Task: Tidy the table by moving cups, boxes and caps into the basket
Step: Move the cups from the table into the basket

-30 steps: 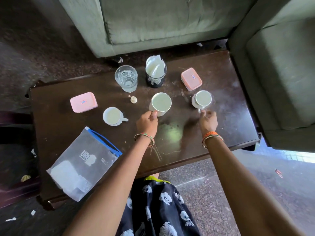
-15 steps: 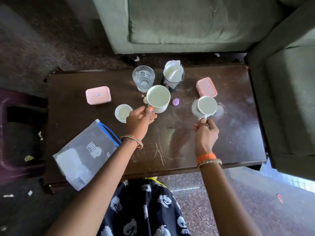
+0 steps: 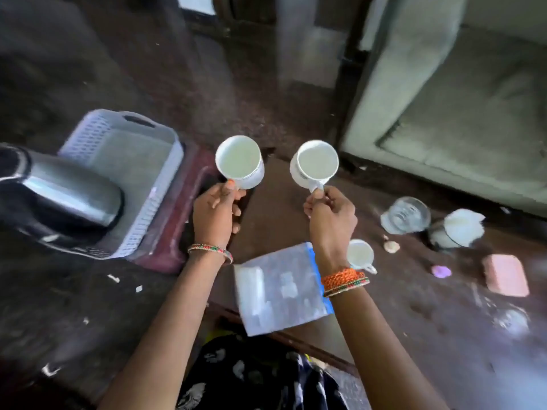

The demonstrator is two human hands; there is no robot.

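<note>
Above the worktop's (image 3: 414, 291) left end | left hand (image 3: 213, 213) and right hand (image 3: 331, 216) each pinched a cup (image 3: 240, 161) handle, grip closed | basket (image 3: 127, 161) lay left, kettle (image 3: 59, 196) inside | risk: thin handle holds slipping, cups (image 3: 315, 164) knocking the kettle.

Both forearms reach forward, side by side and apart. The left hand (image 3: 213, 213) and right hand (image 3: 332, 214) are each raised, fingers pinched closed.

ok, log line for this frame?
phase: carry | left hand: holds left cup | right hand: holds right cup | basket: not yet reached
</note>
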